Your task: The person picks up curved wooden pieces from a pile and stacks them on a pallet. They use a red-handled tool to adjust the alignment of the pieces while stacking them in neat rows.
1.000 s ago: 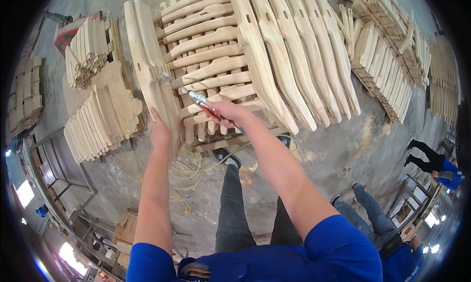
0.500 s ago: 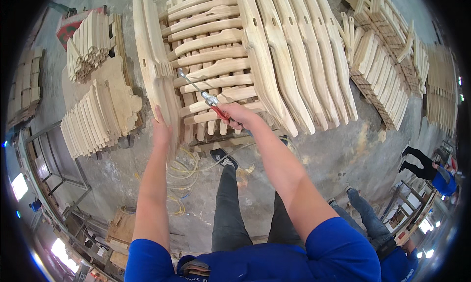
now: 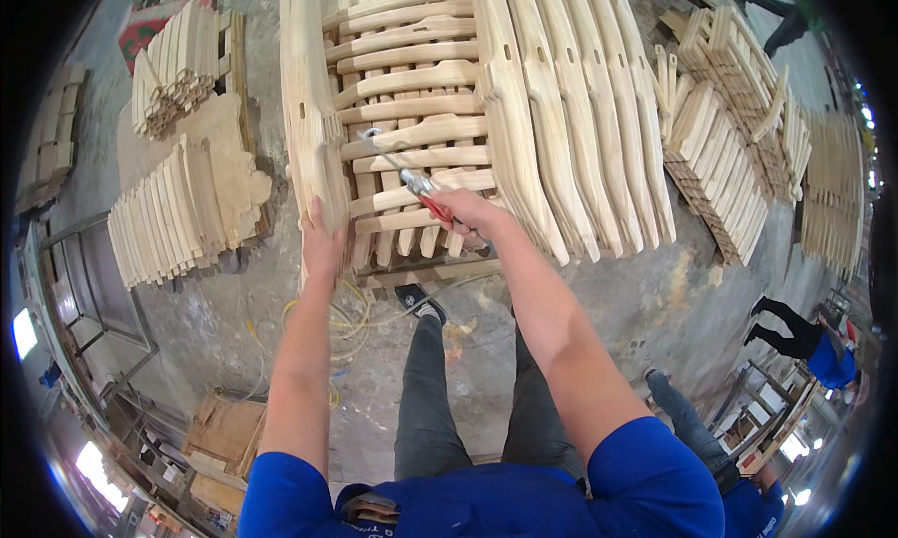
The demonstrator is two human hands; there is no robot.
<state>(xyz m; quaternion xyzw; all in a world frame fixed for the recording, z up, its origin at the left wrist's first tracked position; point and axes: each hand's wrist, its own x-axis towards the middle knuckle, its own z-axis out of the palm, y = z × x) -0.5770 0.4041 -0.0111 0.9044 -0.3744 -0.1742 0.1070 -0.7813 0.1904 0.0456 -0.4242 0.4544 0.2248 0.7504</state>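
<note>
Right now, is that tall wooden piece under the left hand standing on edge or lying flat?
On edge. The tall wooden piece shows its narrow side up, and the left hand presses flat against it.

Stacked shaped wooden blanks point(image 3: 182, 215), left; slatted timber stacks point(image 3: 725, 154), right; yellow cable point(image 3: 351, 318) on concrete floor point(image 3: 655, 304); crouching co-worker point(image 3: 804, 341), far right.

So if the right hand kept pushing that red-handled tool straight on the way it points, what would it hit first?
Probably the wooden slats of the frame ahead. The right hand aims the red-handled tool up and left, and its metal tip already seems to lie at a slat, though depth is hard to judge.
</note>
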